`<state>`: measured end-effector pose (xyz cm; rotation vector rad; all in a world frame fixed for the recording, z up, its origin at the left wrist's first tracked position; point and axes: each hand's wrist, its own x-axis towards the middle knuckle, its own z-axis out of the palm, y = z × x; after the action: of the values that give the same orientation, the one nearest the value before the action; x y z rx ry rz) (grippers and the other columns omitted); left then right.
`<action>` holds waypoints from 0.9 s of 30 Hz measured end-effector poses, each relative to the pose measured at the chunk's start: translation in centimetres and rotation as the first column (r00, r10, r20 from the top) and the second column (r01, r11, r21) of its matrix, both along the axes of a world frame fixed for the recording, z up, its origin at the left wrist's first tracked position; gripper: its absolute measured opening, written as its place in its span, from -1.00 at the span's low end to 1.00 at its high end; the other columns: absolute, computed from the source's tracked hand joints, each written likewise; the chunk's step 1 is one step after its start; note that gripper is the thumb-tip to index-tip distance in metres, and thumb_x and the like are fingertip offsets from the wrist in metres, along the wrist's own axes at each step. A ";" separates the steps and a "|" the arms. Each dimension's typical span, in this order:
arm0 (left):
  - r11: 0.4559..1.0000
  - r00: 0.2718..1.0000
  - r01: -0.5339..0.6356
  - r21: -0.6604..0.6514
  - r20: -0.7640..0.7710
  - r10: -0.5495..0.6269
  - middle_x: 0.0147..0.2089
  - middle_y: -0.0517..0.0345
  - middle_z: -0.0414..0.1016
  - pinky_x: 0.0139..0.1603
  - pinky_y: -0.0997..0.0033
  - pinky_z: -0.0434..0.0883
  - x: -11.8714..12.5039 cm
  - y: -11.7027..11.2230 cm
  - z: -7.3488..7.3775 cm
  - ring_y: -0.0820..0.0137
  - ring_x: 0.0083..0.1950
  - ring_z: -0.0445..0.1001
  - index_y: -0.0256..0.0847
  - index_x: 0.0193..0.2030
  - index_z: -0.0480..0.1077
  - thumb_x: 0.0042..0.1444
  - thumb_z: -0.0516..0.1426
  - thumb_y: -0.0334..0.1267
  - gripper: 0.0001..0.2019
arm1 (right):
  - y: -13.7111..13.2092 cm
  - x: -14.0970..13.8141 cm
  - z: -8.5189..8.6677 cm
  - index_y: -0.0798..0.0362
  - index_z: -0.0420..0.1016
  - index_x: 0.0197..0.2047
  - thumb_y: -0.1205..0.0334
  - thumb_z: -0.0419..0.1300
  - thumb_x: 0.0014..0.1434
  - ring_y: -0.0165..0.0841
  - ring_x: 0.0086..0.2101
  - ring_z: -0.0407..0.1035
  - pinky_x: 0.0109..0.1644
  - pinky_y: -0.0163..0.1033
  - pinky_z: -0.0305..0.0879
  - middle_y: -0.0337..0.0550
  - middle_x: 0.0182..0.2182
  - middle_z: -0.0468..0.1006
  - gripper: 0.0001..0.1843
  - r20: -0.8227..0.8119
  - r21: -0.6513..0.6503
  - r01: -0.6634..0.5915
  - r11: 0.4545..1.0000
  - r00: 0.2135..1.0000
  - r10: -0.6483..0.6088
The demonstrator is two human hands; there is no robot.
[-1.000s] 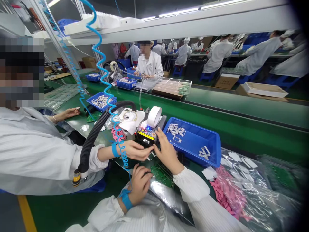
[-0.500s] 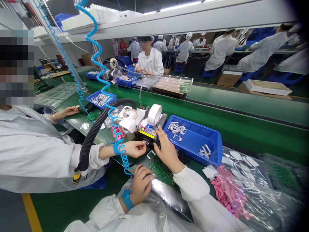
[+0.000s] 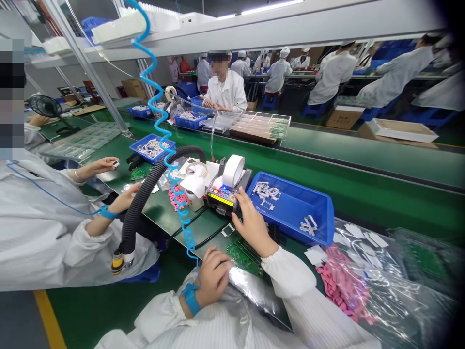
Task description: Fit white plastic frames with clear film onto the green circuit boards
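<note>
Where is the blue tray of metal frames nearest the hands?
In the head view, the blue tray sits right of the automatic tape dispenser, just beyond the person's right hand, with a clear plastic bag of pink strips below it.

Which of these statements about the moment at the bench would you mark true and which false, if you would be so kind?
1. The right hand is close to the front of the automatic tape dispenser. True.
2. The left hand wears a red wrist strap. False: it wears a blue wrist strap.
3. The blue bin holds green circuit boards. False: it holds small metal frames, and a green circuit board lies outside it, near the hands.
4. A co-worker's hand on the left holds up a small item. True.
</note>
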<state>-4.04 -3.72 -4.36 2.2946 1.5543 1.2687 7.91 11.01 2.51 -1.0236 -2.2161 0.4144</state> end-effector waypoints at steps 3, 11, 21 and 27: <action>1.000 1.000 0.005 0.001 -0.012 -0.005 -0.25 0.09 0.50 0.09 0.04 0.28 -0.1 0.0 0.0 0.37 -0.20 0.43 -0.17 -0.17 0.38 0.11 -0.03 -0.49 -0.75 | 0.1 -0.2 0.1 0.05 0.05 0.27 0.37 0.01 0.15 -0.14 0.23 0.08 0.12 0.01 0.30 0.03 0.32 0.01 -0.40 -0.010 -0.011 -0.004 1.000 1.000 0.004; 0.998 0.999 -0.045 -0.038 -0.033 0.043 -0.26 0.12 0.51 0.10 0.09 0.26 -0.5 0.1 0.5 0.38 -0.19 0.44 -0.17 -0.21 0.38 0.14 0.02 -0.41 -0.84 | -1.4 3.1 1.5 0.04 0.12 0.22 0.25 0.04 0.19 -0.36 -0.31 0.45 -0.17 -0.16 0.43 0.08 0.23 0.19 -0.48 -0.080 -0.136 0.033 0.990 0.996 -0.044; 0.973 0.986 -0.142 -0.180 -0.110 0.124 -0.56 0.21 0.35 -0.32 0.31 0.36 -2.4 3.1 0.1 0.39 -0.47 0.35 -0.17 -0.54 0.25 0.16 0.03 -0.31 -0.76 | -7.7 10.6 -2.3 0.05 0.45 -0.19 0.22 0.01 0.24 -0.39 -0.47 0.39 -0.34 -0.25 0.35 -0.14 -0.29 0.55 -0.79 0.020 -0.261 0.164 0.951 0.986 -0.164; 0.962 0.991 -0.094 -0.257 -0.114 0.066 -0.41 0.14 0.54 -0.36 0.37 0.39 -3.3 4.0 0.0 0.35 -0.40 0.49 -0.17 -0.13 0.40 0.19 0.01 -0.28 -0.81 | -8.5 11.7 -3.1 0.05 0.45 -0.20 0.21 -0.02 0.25 -0.39 -0.48 0.39 -0.36 -0.25 0.35 -0.14 -0.34 0.54 -0.77 0.049 -0.271 0.210 0.939 0.978 -0.205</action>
<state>-7.33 0.26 -4.37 2.1805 1.7463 0.9055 19.64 2.51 -0.63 -1.3995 -2.0777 0.6313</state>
